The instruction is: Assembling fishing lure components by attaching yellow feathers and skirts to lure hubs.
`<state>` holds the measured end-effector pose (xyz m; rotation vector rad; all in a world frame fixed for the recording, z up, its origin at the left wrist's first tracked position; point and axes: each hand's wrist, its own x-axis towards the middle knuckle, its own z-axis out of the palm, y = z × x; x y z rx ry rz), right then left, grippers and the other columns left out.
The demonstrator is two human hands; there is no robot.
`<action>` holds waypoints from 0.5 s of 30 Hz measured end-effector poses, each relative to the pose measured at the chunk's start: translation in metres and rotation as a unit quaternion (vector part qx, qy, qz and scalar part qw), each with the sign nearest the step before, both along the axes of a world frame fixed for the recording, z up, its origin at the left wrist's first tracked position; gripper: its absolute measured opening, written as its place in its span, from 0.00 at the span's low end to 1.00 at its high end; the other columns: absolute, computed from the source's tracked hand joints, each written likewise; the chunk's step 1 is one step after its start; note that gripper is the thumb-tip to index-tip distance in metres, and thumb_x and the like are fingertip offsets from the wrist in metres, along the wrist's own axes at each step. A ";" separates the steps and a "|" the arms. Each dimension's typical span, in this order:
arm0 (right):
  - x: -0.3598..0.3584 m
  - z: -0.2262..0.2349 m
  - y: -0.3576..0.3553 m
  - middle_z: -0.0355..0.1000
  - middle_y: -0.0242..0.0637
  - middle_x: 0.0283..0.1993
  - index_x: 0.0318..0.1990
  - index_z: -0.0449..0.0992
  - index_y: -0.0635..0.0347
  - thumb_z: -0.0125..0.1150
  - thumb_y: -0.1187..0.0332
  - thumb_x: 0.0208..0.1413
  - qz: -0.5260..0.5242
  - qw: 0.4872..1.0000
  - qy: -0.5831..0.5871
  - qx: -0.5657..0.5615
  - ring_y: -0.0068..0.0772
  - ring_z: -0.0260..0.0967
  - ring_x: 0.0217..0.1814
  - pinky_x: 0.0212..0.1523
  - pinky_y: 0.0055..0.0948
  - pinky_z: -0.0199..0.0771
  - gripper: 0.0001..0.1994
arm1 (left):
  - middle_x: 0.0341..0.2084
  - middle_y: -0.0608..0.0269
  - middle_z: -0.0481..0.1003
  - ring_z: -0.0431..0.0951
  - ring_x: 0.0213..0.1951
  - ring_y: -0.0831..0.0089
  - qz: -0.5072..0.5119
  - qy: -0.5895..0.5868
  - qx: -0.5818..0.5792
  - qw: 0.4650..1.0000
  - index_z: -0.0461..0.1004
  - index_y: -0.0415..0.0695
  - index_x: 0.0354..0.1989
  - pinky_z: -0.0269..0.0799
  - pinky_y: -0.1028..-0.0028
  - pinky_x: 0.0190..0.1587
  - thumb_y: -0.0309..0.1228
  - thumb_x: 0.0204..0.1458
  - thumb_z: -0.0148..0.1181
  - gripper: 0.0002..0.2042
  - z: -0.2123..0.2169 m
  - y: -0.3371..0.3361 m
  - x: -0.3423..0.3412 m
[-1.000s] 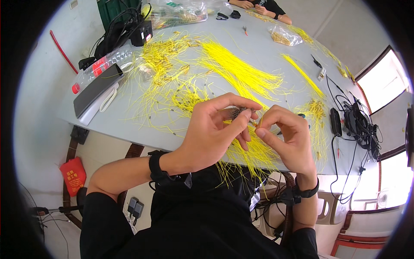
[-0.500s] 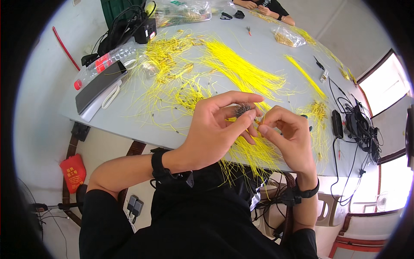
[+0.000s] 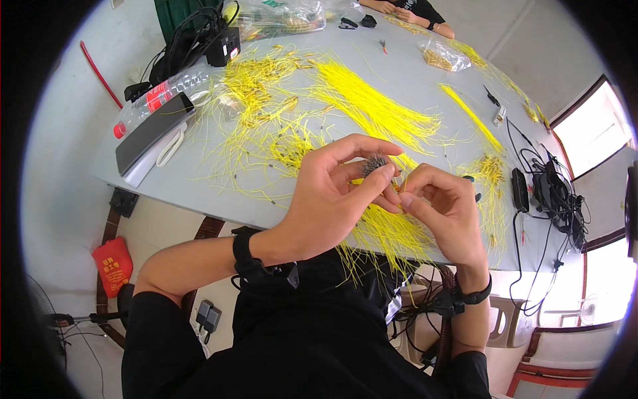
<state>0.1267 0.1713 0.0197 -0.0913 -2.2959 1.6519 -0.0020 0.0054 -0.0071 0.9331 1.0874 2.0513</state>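
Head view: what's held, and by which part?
Left grip holds a grey bristly bundle, spiky end exposed, exact hold hidden. Right grip: pinched; any contents too small to tell.

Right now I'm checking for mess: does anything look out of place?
Yes: thin yellow strands lie tangled on the grey table's left, unlike the straight yellow bundle beside them; a loose yellow bunch overhangs the front edge.

The left grip (image 3: pixel 332 194) hides part of the bristly grey bundle (image 3: pixel 373 164); the tiny piece (image 3: pixel 400 189) pinched in the right grip (image 3: pixel 442 207) is too small to identify. Beneath both grips, the yellow strands (image 3: pixel 392 234) are partly covered. Just right of the right grip, a dark object (image 3: pixel 478 197) is mostly hidden. Far beyond, the upper edge cuts off a co-worker (image 3: pixel 426 10).
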 end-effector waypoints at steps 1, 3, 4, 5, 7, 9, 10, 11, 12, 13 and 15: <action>0.000 -0.001 0.000 0.77 0.32 0.38 0.40 0.80 0.69 0.67 0.78 0.62 0.003 1.000 0.000 -0.003 0.20 0.74 0.44 0.51 0.27 0.74 0.03 | 0.44 0.54 0.79 0.86 0.39 0.70 0.001 0.000 0.000 1.000 0.73 0.32 0.59 0.85 0.72 0.43 0.21 0.66 0.59 0.14 0.000 0.000 0.000; 0.000 -0.002 0.001 0.77 0.32 0.38 0.40 0.80 0.69 0.67 0.78 0.62 0.007 1.000 0.000 -0.006 0.20 0.74 0.44 0.52 0.27 0.74 0.03 | 0.44 0.54 0.79 0.85 0.38 0.72 -0.004 0.008 -0.009 1.000 0.73 0.33 0.59 0.84 0.72 0.41 0.22 0.66 0.59 0.14 -0.001 -0.001 -0.001; 0.001 -0.001 0.001 0.77 0.32 0.38 0.40 0.80 0.69 0.67 0.78 0.62 0.009 1.000 -0.006 -0.006 0.20 0.74 0.44 0.52 0.27 0.74 0.03 | 0.44 0.54 0.79 0.85 0.38 0.72 -0.004 0.008 -0.009 1.000 0.73 0.33 0.59 0.84 0.72 0.41 0.22 0.66 0.59 0.14 -0.001 -0.001 -0.002; 0.001 -0.001 0.001 0.77 0.32 0.38 0.40 0.80 0.69 0.67 0.78 0.62 0.011 1.000 -0.012 -0.007 0.20 0.74 0.44 0.52 0.27 0.74 0.03 | 0.44 0.55 0.79 0.85 0.37 0.72 -0.002 0.011 -0.017 1.000 0.73 0.33 0.59 0.84 0.73 0.40 0.22 0.66 0.60 0.14 -0.001 -0.001 -0.002; 0.000 -0.002 0.000 0.77 0.32 0.38 0.40 0.79 0.69 0.67 0.78 0.62 0.013 1.000 -0.011 -0.009 0.19 0.74 0.44 0.52 0.27 0.74 0.03 | 0.44 0.56 0.78 0.84 0.36 0.73 0.000 0.013 -0.025 1.000 0.73 0.34 0.59 0.84 0.73 0.39 0.22 0.66 0.60 0.14 -0.002 -0.001 -0.002; 0.000 -0.002 0.000 0.77 0.32 0.38 0.40 0.79 0.69 0.67 0.78 0.62 0.016 1.000 -0.011 -0.011 0.19 0.74 0.44 0.52 0.27 0.74 0.03 | 0.44 0.59 0.78 0.83 0.35 0.75 0.006 0.022 -0.007 1.000 0.73 0.34 0.59 0.84 0.74 0.38 0.21 0.66 0.61 0.14 -0.004 0.001 -0.002; 0.000 -0.001 0.000 0.77 0.32 0.38 0.40 0.79 0.69 0.67 0.78 0.62 0.016 1.000 -0.010 -0.014 0.19 0.74 0.44 0.52 0.27 0.74 0.03 | 0.44 0.59 0.78 0.83 0.35 0.75 0.006 0.023 -0.007 1.000 0.73 0.34 0.59 0.84 0.74 0.38 0.21 0.66 0.61 0.14 -0.004 0.002 -0.002; 0.000 -0.001 0.000 0.77 0.32 0.38 0.40 0.79 0.70 0.67 0.78 0.62 0.015 1.000 -0.010 -0.017 0.19 0.73 0.44 0.52 0.27 0.74 0.03 | 0.44 0.60 0.77 0.83 0.36 0.75 0.004 0.021 -0.003 1.000 0.73 0.34 0.58 0.84 0.74 0.38 0.21 0.65 0.62 0.14 -0.005 0.002 -0.002; 0.000 -0.001 0.000 0.77 0.32 0.38 0.40 0.79 0.70 0.67 0.78 0.62 0.015 1.000 -0.009 -0.017 0.19 0.73 0.44 0.52 0.27 0.74 0.03 | 0.44 0.61 0.77 0.83 0.36 0.76 0.003 0.019 0.001 1.000 0.73 0.34 0.58 0.83 0.75 0.38 0.21 0.65 0.62 0.15 -0.005 0.002 -0.003; 0.000 -0.001 0.000 0.77 0.32 0.38 0.40 0.79 0.70 0.67 0.78 0.62 0.017 1.000 -0.011 -0.022 0.19 0.73 0.44 0.51 0.27 0.74 0.03 | 0.44 0.61 0.77 0.83 0.36 0.76 0.003 0.019 0.001 1.000 0.73 0.34 0.58 0.83 0.75 0.38 0.21 0.65 0.62 0.15 -0.004 0.001 -0.002; 0.001 -0.001 0.001 0.77 0.32 0.37 0.40 0.79 0.70 0.67 0.79 0.62 0.019 0.999 -0.013 -0.028 0.19 0.73 0.44 0.51 0.26 0.74 0.03 | 0.45 0.61 0.77 0.82 0.34 0.77 -0.007 0.016 -0.017 1.000 0.74 0.34 0.58 0.83 0.76 0.37 0.21 0.65 0.63 0.15 0.000 0.000 -0.001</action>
